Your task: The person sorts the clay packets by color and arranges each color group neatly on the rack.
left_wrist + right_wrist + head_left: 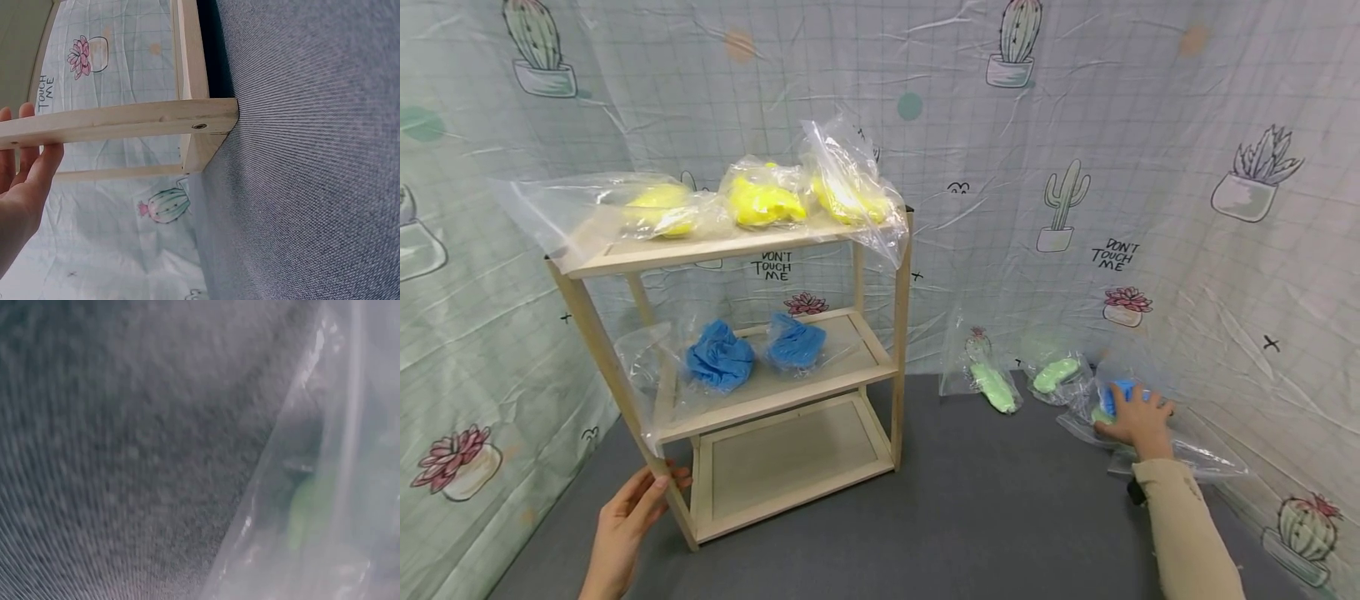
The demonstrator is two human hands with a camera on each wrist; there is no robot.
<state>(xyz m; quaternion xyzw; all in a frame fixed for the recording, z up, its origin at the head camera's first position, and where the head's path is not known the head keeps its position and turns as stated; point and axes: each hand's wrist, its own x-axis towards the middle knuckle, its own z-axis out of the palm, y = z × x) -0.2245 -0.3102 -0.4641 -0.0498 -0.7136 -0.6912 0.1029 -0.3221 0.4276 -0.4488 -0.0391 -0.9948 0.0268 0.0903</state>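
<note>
A three-tier wooden shelf (pixel 778 408) stands on the dark tabletop. My left hand (pixel 634 504) grips its front left post (pixel 137 120), thumb on one side and fingers behind. On the right, my right hand (pixel 1138 423) lies over a blue bundle (pixel 1118 395) in a clear plastic bag, its fingers spread. Part of that bundle is hidden under the hand. Beside it, something light green (pixel 1102 414) shows in plastic. In the blurred right wrist view, clear plastic (pixel 275 519) and a green patch (pixel 309 509) appear, but no hand.
Bagged yellow bundles (pixel 766 202) sit on the top tier. Two bagged blue bundles (pixel 720 357) rest on the middle tier. Two bagged light green pieces (pixel 996 388) lie near the back wall. A patterned cloth (pixel 970 108) hangs behind and at both sides.
</note>
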